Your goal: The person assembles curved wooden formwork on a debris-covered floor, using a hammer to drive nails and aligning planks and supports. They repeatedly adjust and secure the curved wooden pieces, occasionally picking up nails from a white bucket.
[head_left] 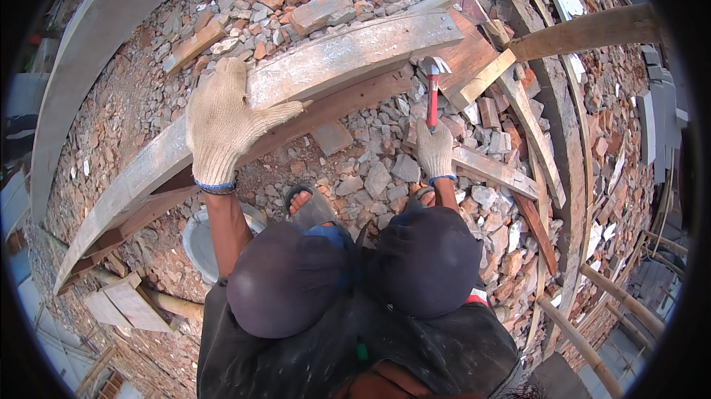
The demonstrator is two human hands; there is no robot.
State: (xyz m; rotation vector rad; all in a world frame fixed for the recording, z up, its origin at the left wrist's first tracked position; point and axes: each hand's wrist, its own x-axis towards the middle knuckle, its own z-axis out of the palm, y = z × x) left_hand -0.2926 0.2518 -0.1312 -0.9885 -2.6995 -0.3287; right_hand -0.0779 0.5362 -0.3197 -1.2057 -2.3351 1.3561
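A long pale-grey wooden beam (348, 51), bent by the lens, lies across the rubble in front of me. My left hand (222, 121), in a cream knitted glove, grips this beam left of its middle. The thumb stretches out to the right, while the fingertips bend over the far edge and are partly hidden. In my right hand (434, 149), also gloved, is a claw hammer (433, 95) with a red handle. Its metal head points away from me, close to the beam's right end and above the rubble, with the fingers wrapped round the lower handle.
Broken bricks and stones (378, 177) cover the ground around my sandalled feet. A grey bucket (198, 240) stands beside my left forearm. On the right lie loose timbers (529, 114) and a thick wooden pole (585, 32). Short boards (127, 303) rest at lower left.
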